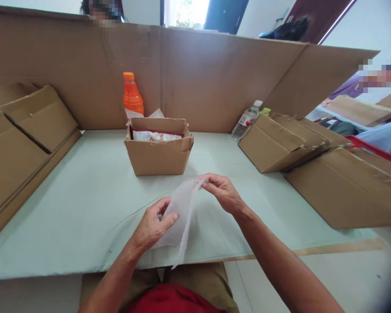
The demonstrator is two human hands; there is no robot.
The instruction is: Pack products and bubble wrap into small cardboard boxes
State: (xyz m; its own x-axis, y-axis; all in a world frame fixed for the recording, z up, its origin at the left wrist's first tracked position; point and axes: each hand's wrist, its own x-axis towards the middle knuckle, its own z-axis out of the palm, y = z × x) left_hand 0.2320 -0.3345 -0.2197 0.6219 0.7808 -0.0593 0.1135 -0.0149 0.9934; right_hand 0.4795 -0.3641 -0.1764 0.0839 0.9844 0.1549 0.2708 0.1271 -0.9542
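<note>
A thin translucent white bag (179, 217) hangs between my hands above the pale green tabletop (84, 208). My left hand (151, 226) pinches its lower left part with thumb and fingers. My right hand (221, 191) pinches the top edge, fingers closed on it. Just beyond my hands stands a small open cardboard box (158, 152) with white packets and a red item inside.
An orange drink bottle (132, 95) stands behind the small box against a tall cardboard wall (215, 78). Flat cardboard boxes lie stacked at the left (22, 139) and right (313, 148). A clear water bottle (246, 121) leans by the right stack. Other people sit beyond the wall.
</note>
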